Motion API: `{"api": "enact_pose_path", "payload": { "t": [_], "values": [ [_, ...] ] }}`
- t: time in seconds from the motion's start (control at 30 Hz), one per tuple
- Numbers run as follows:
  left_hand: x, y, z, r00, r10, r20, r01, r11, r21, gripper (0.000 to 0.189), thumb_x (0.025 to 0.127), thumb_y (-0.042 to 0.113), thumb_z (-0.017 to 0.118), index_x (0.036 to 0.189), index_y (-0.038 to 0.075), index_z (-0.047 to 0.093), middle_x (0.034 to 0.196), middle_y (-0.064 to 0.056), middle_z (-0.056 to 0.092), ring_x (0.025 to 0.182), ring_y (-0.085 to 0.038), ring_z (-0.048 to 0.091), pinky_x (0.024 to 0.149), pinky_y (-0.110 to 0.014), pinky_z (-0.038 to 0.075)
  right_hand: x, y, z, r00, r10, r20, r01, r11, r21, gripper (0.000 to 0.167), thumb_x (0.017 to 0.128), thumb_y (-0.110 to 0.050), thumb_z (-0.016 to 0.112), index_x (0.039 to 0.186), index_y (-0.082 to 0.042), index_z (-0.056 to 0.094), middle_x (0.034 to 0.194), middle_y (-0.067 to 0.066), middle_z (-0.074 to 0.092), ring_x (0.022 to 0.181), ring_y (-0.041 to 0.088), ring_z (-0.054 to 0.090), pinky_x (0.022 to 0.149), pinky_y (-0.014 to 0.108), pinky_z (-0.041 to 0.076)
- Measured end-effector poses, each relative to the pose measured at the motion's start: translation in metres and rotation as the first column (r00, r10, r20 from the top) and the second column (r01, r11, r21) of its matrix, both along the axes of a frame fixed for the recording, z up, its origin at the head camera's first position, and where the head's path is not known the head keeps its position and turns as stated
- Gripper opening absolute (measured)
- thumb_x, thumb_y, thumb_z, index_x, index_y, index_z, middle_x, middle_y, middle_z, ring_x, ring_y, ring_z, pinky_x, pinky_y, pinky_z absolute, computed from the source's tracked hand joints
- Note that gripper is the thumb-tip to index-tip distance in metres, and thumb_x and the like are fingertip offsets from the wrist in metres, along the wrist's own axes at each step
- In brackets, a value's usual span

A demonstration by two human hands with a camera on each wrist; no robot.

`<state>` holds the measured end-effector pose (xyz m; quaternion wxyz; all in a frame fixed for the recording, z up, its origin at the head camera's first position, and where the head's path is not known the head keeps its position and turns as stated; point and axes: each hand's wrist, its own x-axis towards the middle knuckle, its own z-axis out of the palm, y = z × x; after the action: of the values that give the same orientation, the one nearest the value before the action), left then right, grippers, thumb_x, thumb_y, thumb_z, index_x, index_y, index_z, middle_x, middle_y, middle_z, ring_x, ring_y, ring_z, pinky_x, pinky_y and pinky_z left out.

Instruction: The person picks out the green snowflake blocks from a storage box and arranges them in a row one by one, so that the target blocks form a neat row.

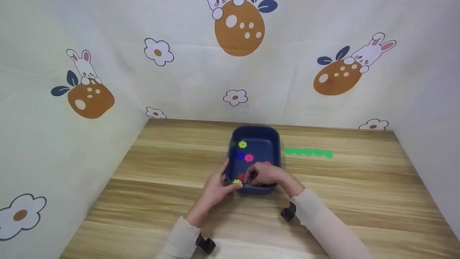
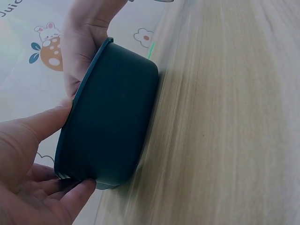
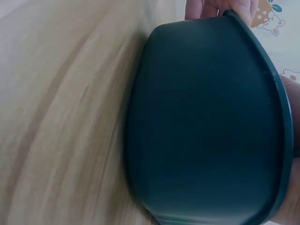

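Note:
A dark blue plastic bin point(image 1: 256, 130) stands on the table with several notched plastic discs in it. My left hand point(image 1: 215, 187) grips its near left corner, thumb over the rim and fingers along the outer wall point(image 2: 110, 108). My right hand point(image 1: 265, 174) reaches inside at the near end, fingers bent downward. Close by those fingertips lie a red disc point(image 1: 242, 176), a yellow disc point(image 1: 237, 182) and a bit of green point(image 1: 247, 185); I cannot tell whether the fingers pinch it. Farther back sit a yellow-green disc point(image 1: 242, 144), a blue disc point(image 1: 240, 155) and a pink disc point(image 1: 248, 158).
Right of the bin, a row of joined green discs point(image 1: 309, 152) lies on the wood-grain table point(image 1: 359, 187). A printed cloth point(image 1: 194, 82) hangs behind and at both sides. Each wrist carries a small black camera mount point(image 1: 288, 212).

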<state>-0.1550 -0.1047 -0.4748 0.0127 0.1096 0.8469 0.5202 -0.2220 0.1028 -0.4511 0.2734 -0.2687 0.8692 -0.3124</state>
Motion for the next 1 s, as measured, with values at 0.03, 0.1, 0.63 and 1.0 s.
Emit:
{"api": "enact_pose_path", "payload": {
  "t": [0.03,0.1,0.63,1.0],
  "values": [
    [0.0,-0.0001,0.0007,1.0,-0.001,0.002,0.001,1.0,0.002,0.088,0.085,0.019,0.08,0.154,-0.005,0.029,0.157,-0.028,0.034,0.143,-0.043,0.039,0.116,-0.053,0.038,-0.0003,0.0,0.0,1.0,0.02,0.0,-0.02,1.0,0.007,0.015,0.087,0.0,0.069,0.099,-0.005,0.075,0.098,0.006,0.074,0.084,0.009,0.061,0.079,0.025,0.055],
    [-0.0002,-0.0001,0.0017,1.0,-0.002,0.008,0.002,1.0,0.006,0.089,0.085,0.019,0.08,0.154,-0.004,0.028,0.158,-0.027,0.033,0.144,-0.042,0.038,0.116,-0.053,0.038,-0.0006,-0.0003,-0.0009,0.999,0.045,0.009,-0.045,0.999,0.007,0.015,0.089,-0.001,0.068,0.102,-0.005,0.075,0.101,0.007,0.074,0.088,0.01,0.061,0.086,0.029,0.056],
    [-0.0004,-0.0005,0.0007,0.999,-0.01,0.041,0.01,1.0,0.008,0.092,0.085,0.024,0.08,0.155,-0.002,0.026,0.159,-0.026,0.031,0.143,-0.043,0.04,0.112,-0.05,0.043,-0.0008,-0.0002,-0.0046,0.997,0.076,0.031,-0.074,0.995,-0.074,0.015,0.096,-0.014,0.064,0.103,-0.008,0.076,0.099,0.002,0.074,0.081,0.005,0.057,0.08,0.022,0.051],
    [-0.0022,-0.0005,0.0017,0.999,-0.003,0.035,0.004,0.999,-0.039,0.091,0.085,0.023,0.08,0.155,-0.002,0.027,0.157,-0.027,0.035,0.141,-0.042,0.042,0.116,-0.053,0.038,0.0035,-0.0018,-0.0057,0.994,0.024,-0.107,-0.034,0.995,-0.091,0.015,0.088,-0.002,0.062,0.097,-0.005,0.074,0.1,0.008,0.075,0.08,0.008,0.06,0.076,0.026,0.055]
  ]
}}
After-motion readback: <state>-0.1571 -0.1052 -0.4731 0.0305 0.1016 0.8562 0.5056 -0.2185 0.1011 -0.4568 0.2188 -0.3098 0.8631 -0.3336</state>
